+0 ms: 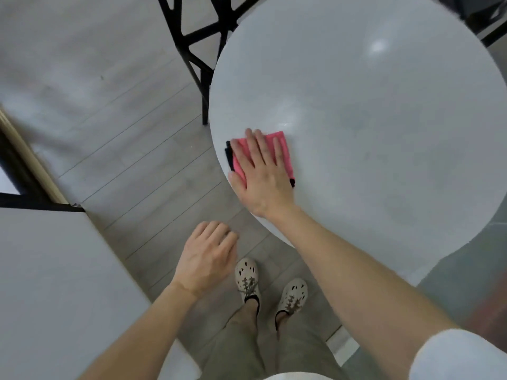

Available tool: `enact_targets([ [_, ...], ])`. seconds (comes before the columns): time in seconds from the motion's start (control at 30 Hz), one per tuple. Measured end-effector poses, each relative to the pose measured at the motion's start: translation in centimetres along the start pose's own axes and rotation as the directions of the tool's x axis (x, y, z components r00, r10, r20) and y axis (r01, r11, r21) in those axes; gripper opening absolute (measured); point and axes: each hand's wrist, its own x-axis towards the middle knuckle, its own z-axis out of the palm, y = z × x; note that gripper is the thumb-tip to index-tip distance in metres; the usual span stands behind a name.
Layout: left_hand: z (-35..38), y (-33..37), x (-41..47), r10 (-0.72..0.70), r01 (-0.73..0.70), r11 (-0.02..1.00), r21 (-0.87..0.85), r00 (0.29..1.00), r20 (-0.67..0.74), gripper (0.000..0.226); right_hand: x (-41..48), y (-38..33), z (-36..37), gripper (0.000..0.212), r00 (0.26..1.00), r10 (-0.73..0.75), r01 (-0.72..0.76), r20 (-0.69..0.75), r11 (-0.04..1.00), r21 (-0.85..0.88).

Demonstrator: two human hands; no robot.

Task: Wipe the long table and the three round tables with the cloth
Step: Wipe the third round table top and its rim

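A white round table (370,105) fills the upper right of the head view. Near its left edge lies a pink cloth (284,144) with a black border, folded flat. My right hand (260,171) presses down on the cloth with fingers spread, covering most of it. My left hand (205,256) hangs free over the floor below the table's edge, fingers loosely curled and holding nothing. A white flat tabletop (55,283), perhaps the long table, fills the lower left corner.
A black chair (197,37) stands at the round table's far left side. Another dark chair part (491,17) shows at the top right. Grey plank floor (137,160) runs between the tables. My feet in pale shoes (271,289) stand beside the round table.
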Motion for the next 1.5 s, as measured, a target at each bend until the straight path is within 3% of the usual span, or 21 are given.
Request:
enact_targets([
  [0.1, 0.2, -0.5, 0.1, -0.022, 0.023, 1.000, -0.013, 0.997, 0.069, 0.019, -5.3, 4.7, -0.3, 0.068, 0.952, -0.303, 0.304, 0.046, 0.953, -0.003],
  [0.17, 0.2, -0.2, 0.8, -0.092, 0.095, 0.995, -0.027, 0.990, 0.110, 0.028, -9.2, 9.5, -1.3, 0.070, 0.954, -0.285, 0.288, 0.094, 0.957, -0.021],
  [0.27, 0.1, 0.6, 1.8, -0.145, 0.150, 0.988, -0.029, 0.981, 0.133, 0.036, -11.1, 12.4, -2.0, 0.069, 0.997, 0.071, -0.070, 0.013, 0.995, -0.066],
  [0.33, 0.0, 1.2, 2.2, -0.150, 0.152, 0.988, -0.011, 0.980, 0.128, 0.041, -8.2, 8.3, -1.6, 0.069, 0.900, 0.425, -0.430, -0.100, 0.902, -0.030],
  [0.37, -0.2, 1.5, 2.1, -0.163, 0.166, 0.986, -0.013, 0.979, 0.121, 0.043, -6.2, 5.3, -1.3, 0.070, 0.860, 0.498, -0.500, -0.112, 0.866, 0.010],
  [0.4, -0.5, 1.7, 1.8, -0.184, 0.187, 0.982, -0.014, 0.976, 0.119, 0.043, -4.5, 2.3, -1.0, 0.071, 0.878, 0.470, -0.469, -0.087, 0.882, 0.033],
  [0.5, -1.0, 2.5, 1.0, -0.158, 0.154, 0.987, 0.042, 0.975, 0.158, 0.041, -2.9, -2.1, 0.1, 0.069, 0.996, 0.089, -0.089, -0.008, 0.995, 0.051],
  [0.6, -1.0, 4.5, 1.2, -0.078, 0.064, 0.996, 0.068, 0.968, 0.237, 0.044, -7.1, 1.9, 0.4, 0.067, 0.975, -0.221, 0.222, -0.024, 0.973, 0.062],
  [0.7, -0.8, 8.4, 3.8, -0.009, -0.020, 0.997, 0.080, 0.937, 0.350, 0.053, -14.1, 9.8, -0.7, 0.068, 0.948, -0.318, 0.316, 0.012, 0.945, 0.083],
  [0.8, -0.8, 14.0, 8.0, -0.035, -0.034, 0.993, 0.109, 0.816, 0.577, 0.057, -20.3, 21.7, -3.0, 0.068, 0.984, -0.170, 0.171, 0.046, 0.985, -0.023],
  [0.87, -0.6, 17.0, 10.5, -0.071, -0.047, 0.987, 0.153, 0.730, 0.680, 0.058, -22.3, 29.6, -4.3, 0.066, 0.998, 0.061, -0.061, -0.003, 0.994, -0.095],
  [0.9, -0.5, 18.2, 11.5, -0.086, -0.062, 0.981, 0.186, 0.716, 0.693, 0.060, -22.5, 32.0, -4.8, 0.067, 0.971, 0.236, -0.239, -0.044, 0.966, -0.095],
  [0.97, -0.1, 19.9, 13.1, -0.126, -0.073, 0.964, 0.255, 0.720, 0.683, 0.061, -20.9, 31.4, -4.4, 0.068, 0.804, 0.584, -0.587, -0.114, 0.810, 0.014],
  [1.0, 0.2, 20.5, 13.6, -0.153, -0.057, 0.959, 0.278, 0.720, 0.676, 0.059, -19.8, 28.8, -3.9, 0.068, 0.726, 0.673, -0.670, -0.140, 0.739, 0.075],
  [1.03, 0.4, 21.0, 14.1, -0.185, -0.032, 0.955, 0.296, 0.717, 0.673, 0.055, -19.1, 25.6, -3.2, 0.068, 0.715, 0.683, -0.673, -0.151, 0.730, 0.117],
  [1.07, 0.7, 21.6, 14.7, -0.216, -0.009, 0.949, 0.314, 0.708, 0.672, 0.050, -19.1, 22.5, -2.7, 0.068, 0.789, 0.597, -0.583, -0.147, 0.802, 0.129],
  [1.13, 1.0, 21.5, 15.4, -0.276, 0.056, 0.944, 0.325, 0.673, 0.687, 0.040, -20.6, 17.4, -2.0, 0.066, 0.977, 0.198, -0.185, -0.078, 0.971, 0.149],
  [1.2, 1.3, 21.5, 16.0, -0.314, 0.120, 0.944, 0.308, 0.621, 0.718, 0.036, -23.1, 19.5, -2.3, 0.064, 0.987, -0.130, 0.145, -0.093, 0.974, 0.172],
  [1.27, 1.5, 21.4, 16.3, -0.337, 0.172, 0.940, 0.293, 0.592, 0.732, 0.039, -24.5, 25.4, -2.7, 0.065, 0.979, -0.184, 0.195, -0.093, 0.973, 0.122],
  [1.37, 1.6, 21.6, 16.3, -0.358, 0.206, 0.934, 0.294, 0.577, 0.734, 0.034, -23.4, 35.8, -3.9, 0.066, 0.994, 0.042, -0.040, -0.105, 0.999, 0.019],
  [1.5, 1.7, 21.9, 16.1, -0.375, 0.205, 0.926, 0.317, 0.591, 0.714, 0.034, -18.9, 42.6, -5.6, 0.066, 0.924, 0.366, -0.368, -0.114, 0.930, -0.002],
])
